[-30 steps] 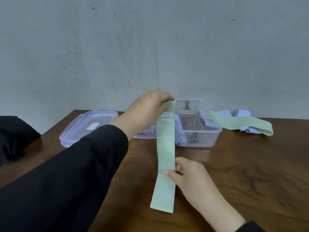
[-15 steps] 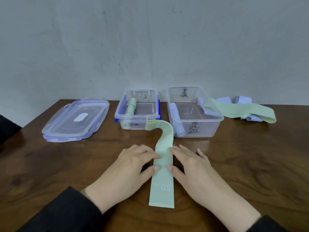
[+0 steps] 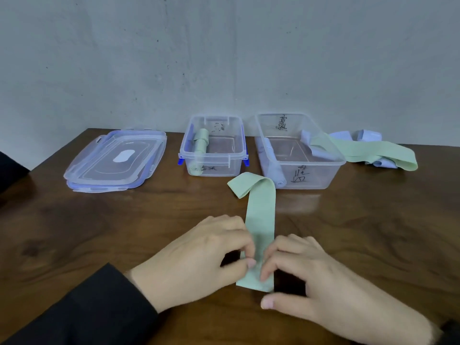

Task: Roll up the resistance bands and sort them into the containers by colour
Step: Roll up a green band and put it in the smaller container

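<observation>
Green band [image 3: 260,215] lies flat on the table [image 3: 99,232], running from between the hands away toward the boxes. Its far end is folded back in a loose loop just in front of the gap between the two boxes.

Left hand [image 3: 199,260]: fingers curled, pinching the left edge of the band near its near end. Right hand [image 3: 308,275]: fingers curled onto the right edge at the same place, thumb resting on the table beside it. Grip state on both sides: pressed together on the band. The exact contact under the fingertips is blurred.

Handling, by judgement: the band is thin, light and limp, with no stiffness of its own; the folded far end shows it drapes and springs. The surface is probably somewhat tacky on the wood. It should be taken at the near short edge, both corners together, and rolled away from the person with even pressure. Uneven pressure would likely skew the roll into a cone; slack hold would let it uncoil.

Small box [image 3: 214,148] already holds one rolled green band [image 3: 200,150]. Large box [image 3: 298,150] holds pale blue rolls [image 3: 270,163]. A loose heap of bands [image 3: 373,150], green and pale blue, lies on the table to the right of the large box, draped over its rim. Lids [image 3: 114,163] are stacked to the left.
</observation>
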Tool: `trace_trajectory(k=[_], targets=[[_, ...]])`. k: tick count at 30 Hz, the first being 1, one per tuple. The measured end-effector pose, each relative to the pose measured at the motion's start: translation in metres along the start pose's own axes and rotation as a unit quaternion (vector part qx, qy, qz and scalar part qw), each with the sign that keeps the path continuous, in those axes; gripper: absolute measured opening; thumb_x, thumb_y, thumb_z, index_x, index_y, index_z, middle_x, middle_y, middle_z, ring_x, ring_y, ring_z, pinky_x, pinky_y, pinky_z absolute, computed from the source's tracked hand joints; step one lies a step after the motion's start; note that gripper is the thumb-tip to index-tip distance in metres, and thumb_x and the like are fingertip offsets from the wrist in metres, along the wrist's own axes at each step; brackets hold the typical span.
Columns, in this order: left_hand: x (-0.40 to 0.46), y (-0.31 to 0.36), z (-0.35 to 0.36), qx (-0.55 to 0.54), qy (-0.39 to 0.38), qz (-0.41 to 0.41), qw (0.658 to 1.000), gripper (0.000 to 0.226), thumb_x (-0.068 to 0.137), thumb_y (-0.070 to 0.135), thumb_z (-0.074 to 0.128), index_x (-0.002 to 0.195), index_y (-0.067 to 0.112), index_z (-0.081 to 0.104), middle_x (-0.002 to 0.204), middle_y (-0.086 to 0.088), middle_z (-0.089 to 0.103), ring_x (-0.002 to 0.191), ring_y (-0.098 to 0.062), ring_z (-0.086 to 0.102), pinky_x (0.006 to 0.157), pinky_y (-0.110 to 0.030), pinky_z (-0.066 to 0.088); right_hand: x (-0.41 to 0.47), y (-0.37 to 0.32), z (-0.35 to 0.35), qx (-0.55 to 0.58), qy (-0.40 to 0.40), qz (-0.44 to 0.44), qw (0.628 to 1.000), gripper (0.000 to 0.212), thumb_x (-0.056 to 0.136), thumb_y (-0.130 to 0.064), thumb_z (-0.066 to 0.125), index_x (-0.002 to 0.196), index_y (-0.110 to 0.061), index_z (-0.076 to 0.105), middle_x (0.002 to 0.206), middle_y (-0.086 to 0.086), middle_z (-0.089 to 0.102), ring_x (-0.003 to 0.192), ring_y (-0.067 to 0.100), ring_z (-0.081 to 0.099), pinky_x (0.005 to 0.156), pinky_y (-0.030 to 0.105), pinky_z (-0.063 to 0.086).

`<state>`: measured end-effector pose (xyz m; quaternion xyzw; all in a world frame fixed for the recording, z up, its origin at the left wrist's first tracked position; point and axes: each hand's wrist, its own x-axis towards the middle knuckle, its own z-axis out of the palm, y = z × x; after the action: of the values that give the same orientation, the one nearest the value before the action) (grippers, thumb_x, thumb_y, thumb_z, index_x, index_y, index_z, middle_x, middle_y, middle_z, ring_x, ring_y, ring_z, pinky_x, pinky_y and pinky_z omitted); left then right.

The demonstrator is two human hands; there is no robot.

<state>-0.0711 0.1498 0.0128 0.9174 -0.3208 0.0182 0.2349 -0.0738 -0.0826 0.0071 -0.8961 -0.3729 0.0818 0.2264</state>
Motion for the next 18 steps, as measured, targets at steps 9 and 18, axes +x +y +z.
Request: trace_trajectory(k=[9, 18], targets=[[-0.009, -0.002, 0.0, 0.041, -0.063, 0.016, 0.997, 0.013, 0.092, 0.049, 0.051, 0.093, 0.04, 0.059, 0.097, 0.021, 0.046, 0.098, -0.002, 0.041, 0.087, -0.025, 0.035, 0.008, -0.004, 0.0, -0.018, 0.031, 0.011, 0.999, 0.011, 0.088, -0.052, 0.053, 0.087, -0.042, 0.058, 0.096, -0.026, 0.054, 0.096, -0.001, 0.05, 0.093, 0.021, 0.032], [-0.006, -0.002, 0.004, 0.032, -0.026, 0.0, 0.999, 0.007, 0.093, 0.036, 0.057, 0.086, 0.035, 0.058, 0.09, 0.019, 0.048, 0.089, -0.006, 0.048, 0.082, -0.028, 0.042, 0.009, -0.003, 0.003, -0.017, 0.032, 0.032, 0.999, 0.016, 0.087, -0.054, 0.048, 0.09, -0.042, 0.058, 0.095, -0.027, 0.052, 0.098, -0.002, 0.049, 0.092, 0.021, 0.032]])
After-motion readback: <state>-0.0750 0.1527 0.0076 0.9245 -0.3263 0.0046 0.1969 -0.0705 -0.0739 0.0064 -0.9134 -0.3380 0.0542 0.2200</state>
